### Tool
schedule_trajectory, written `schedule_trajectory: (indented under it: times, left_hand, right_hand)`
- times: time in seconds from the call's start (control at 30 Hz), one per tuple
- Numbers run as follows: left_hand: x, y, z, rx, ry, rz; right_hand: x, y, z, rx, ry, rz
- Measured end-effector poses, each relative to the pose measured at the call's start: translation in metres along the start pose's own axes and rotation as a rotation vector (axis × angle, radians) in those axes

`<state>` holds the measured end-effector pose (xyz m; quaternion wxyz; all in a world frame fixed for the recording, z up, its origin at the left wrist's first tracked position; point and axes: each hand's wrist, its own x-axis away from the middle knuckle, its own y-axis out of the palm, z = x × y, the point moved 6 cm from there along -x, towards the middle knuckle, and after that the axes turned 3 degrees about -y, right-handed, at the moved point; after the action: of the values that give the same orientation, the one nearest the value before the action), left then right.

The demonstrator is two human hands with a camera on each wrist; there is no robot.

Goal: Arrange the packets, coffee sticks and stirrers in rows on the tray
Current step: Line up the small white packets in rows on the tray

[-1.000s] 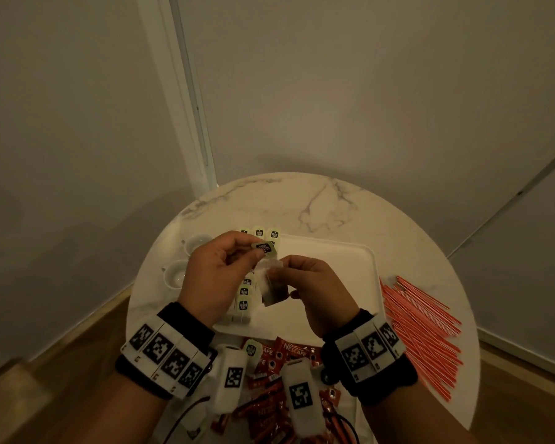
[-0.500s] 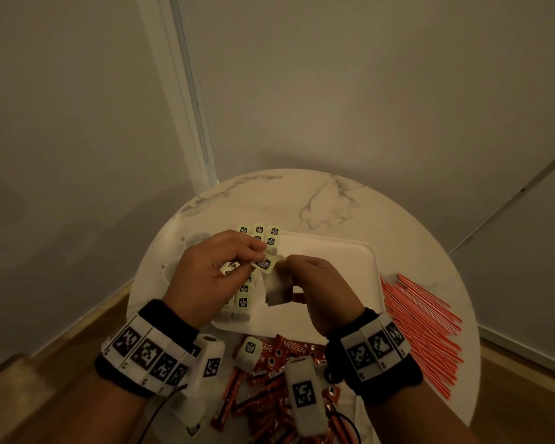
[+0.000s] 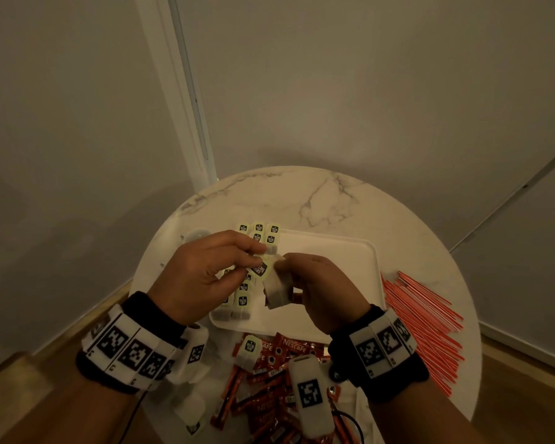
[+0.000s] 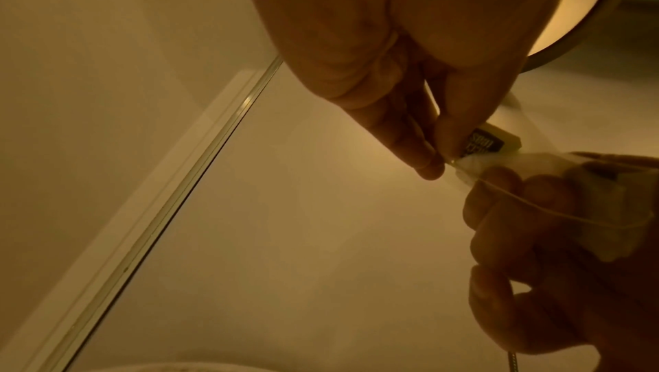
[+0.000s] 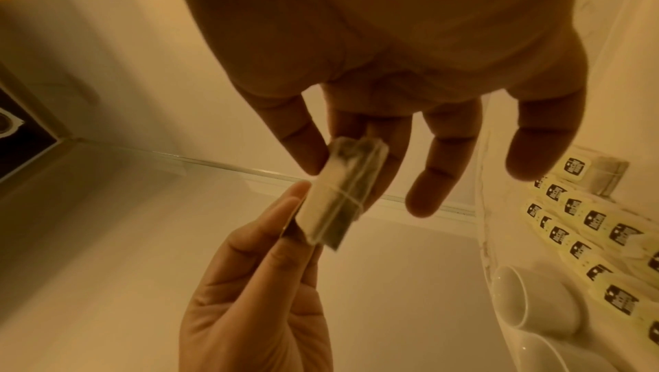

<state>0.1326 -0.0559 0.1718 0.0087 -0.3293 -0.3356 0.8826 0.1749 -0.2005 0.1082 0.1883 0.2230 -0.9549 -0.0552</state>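
Packet [image 3: 277,288], a tea bag of thin translucent paper with dark leaf showing through and a string wound round its middle, is being held in the air above the near-left part of the tray [image 3: 334,254], between both hands. Right hand [image 3: 321,293] is pinching the bag's body between thumb and forefinger, its other fingers hanging loose; left hand [image 3: 202,277] is pinching the pale green card tag [image 3: 259,268] at the bag's upper end between thumb and fingertips. Long axis of the packet is running from the tag, up and left, down toward the person, so the tag end is lying toward the left hand and toward the rows already laid. Those placed packets [image 3: 258,233] are lying flat in columns on the tray's left side, tags up and overlapping like shingles; the tray's right part is showing bare white, smooth, with a raised rounded rim. Judgement: the next open slot is lying nearer the left hand. Outward, on the round marble table [image 3: 318,193]: glossy red coffee sticks [image 3: 269,389] are heaped at the near edge with one loose packet on top, thin red stirrers [image 3: 420,325] are fanning at the right, and two small white cups [image 5: 535,305] are standing left of the tray.
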Motion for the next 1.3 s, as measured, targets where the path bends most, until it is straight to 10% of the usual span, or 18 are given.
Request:
schedule_trajectory:
  times: [0.33, 0.6, 1.3]
  left_hand:
    - [0.001, 0.012, 0.003, -0.205, 0.075, 0.002]
    - [0.019, 0.044, -0.037, 0.78, -0.828, 0.171]
    - [0.041, 0.073, -0.081, 0.823, -1.076, 0.286]
  right_hand:
    - [0.0, 0.004, -0.003, 0.096, -0.077, -0.081]
    - [-0.004, -0.004, -0.012, 0.13, -0.208, -0.046]
    - [-0.05, -0.017, 0.006, 0.377, -0.218, 0.18]
